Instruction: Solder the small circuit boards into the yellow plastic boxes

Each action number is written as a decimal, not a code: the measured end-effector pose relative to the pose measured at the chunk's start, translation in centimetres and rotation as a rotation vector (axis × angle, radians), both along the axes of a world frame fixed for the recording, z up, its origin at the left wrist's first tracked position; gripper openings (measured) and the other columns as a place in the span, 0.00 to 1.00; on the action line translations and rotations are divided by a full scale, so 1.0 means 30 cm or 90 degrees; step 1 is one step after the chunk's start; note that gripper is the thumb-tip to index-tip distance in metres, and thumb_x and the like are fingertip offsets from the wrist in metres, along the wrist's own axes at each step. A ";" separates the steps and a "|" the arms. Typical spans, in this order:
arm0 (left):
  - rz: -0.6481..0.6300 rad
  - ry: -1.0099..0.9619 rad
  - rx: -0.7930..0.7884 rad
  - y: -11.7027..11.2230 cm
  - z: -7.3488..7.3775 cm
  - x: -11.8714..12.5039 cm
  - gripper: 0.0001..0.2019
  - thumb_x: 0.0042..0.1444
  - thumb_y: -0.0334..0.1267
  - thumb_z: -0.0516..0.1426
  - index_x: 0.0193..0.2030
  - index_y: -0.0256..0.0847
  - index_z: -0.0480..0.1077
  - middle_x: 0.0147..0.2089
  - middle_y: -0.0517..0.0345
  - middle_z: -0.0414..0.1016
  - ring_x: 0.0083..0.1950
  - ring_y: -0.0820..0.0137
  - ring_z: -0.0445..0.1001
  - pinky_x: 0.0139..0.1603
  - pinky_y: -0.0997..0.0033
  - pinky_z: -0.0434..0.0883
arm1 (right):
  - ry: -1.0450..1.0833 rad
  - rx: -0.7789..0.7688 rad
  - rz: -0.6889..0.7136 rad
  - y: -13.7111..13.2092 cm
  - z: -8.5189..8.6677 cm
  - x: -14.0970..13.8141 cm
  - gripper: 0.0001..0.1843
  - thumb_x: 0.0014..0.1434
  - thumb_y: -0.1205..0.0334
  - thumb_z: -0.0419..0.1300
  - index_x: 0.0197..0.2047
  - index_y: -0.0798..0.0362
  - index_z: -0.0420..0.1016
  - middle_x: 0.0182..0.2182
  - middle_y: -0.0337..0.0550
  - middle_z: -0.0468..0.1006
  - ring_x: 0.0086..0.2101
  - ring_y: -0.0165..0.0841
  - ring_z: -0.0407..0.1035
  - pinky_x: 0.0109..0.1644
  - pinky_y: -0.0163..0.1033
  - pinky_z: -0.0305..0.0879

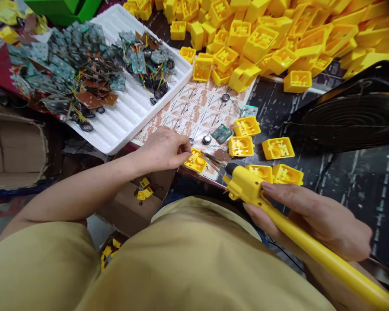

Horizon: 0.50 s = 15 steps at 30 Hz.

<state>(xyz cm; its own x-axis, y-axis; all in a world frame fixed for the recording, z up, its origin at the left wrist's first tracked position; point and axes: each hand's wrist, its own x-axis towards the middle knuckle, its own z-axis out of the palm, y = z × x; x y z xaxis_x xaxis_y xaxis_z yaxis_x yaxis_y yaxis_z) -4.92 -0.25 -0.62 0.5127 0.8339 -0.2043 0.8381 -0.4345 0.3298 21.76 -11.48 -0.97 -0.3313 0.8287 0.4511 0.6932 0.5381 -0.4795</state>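
Observation:
My right hand grips a yellow soldering iron, the kind with a solder-feed guide at its front. The iron's dark tip points left, over a small yellow plastic case at the table's front edge. On that case's left side, the fingers of my left hand are pinched together; whether a thin wire is also between them I cannot tell. Just beyond the case lie a small round speaker and a green circuit board. More open yellow cases sit to the right of the tip.
A white foam tray at the left bears heaped circuit boards with wires and speakers. Many yellow cases are piled at the back. A black fan stands at the right. Below the table, a cardboard box contains several yellow pieces.

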 end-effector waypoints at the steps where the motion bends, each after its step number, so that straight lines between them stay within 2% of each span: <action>1: -0.002 0.007 -0.001 0.001 0.003 0.001 0.07 0.54 0.35 0.58 0.34 0.41 0.80 0.33 0.59 0.83 0.42 0.62 0.81 0.53 0.60 0.70 | -0.003 0.012 0.025 0.006 -0.008 -0.002 0.08 0.62 0.59 0.64 0.46 0.49 0.75 0.31 0.39 0.82 0.29 0.33 0.78 0.34 0.33 0.78; 3: -0.003 0.019 -0.003 0.002 0.009 0.004 0.08 0.54 0.36 0.58 0.34 0.42 0.80 0.34 0.60 0.84 0.42 0.62 0.81 0.53 0.60 0.70 | -0.016 0.024 0.068 0.014 -0.012 -0.007 0.04 0.64 0.60 0.62 0.40 0.51 0.75 0.31 0.40 0.82 0.30 0.31 0.78 0.35 0.31 0.77; 5: -0.004 0.023 -0.009 0.002 0.014 0.007 0.08 0.54 0.36 0.58 0.34 0.42 0.80 0.34 0.60 0.84 0.43 0.63 0.81 0.54 0.60 0.70 | -0.029 0.019 0.074 0.019 -0.009 -0.014 0.07 0.66 0.58 0.61 0.37 0.51 0.75 0.30 0.41 0.82 0.30 0.30 0.78 0.36 0.30 0.77; 9: -0.004 0.034 -0.024 0.004 0.019 0.012 0.08 0.54 0.35 0.58 0.35 0.42 0.80 0.36 0.61 0.84 0.44 0.63 0.81 0.56 0.61 0.70 | -0.030 0.068 0.086 0.033 0.009 -0.038 0.02 0.63 0.62 0.64 0.39 0.50 0.75 0.31 0.39 0.82 0.30 0.30 0.78 0.34 0.29 0.76; 12: -0.007 0.039 -0.018 0.006 0.020 0.014 0.08 0.53 0.35 0.58 0.34 0.43 0.80 0.36 0.62 0.84 0.43 0.63 0.81 0.53 0.62 0.71 | -0.032 0.099 0.131 0.048 0.036 -0.056 0.08 0.58 0.67 0.68 0.40 0.53 0.73 0.31 0.40 0.82 0.30 0.28 0.77 0.36 0.29 0.76; 15: -0.012 0.034 -0.008 0.010 0.021 0.016 0.08 0.52 0.35 0.57 0.32 0.43 0.80 0.34 0.61 0.83 0.41 0.64 0.80 0.50 0.65 0.71 | -0.037 0.094 0.160 0.052 0.062 -0.057 0.09 0.58 0.68 0.68 0.40 0.54 0.73 0.30 0.40 0.81 0.30 0.27 0.76 0.37 0.29 0.75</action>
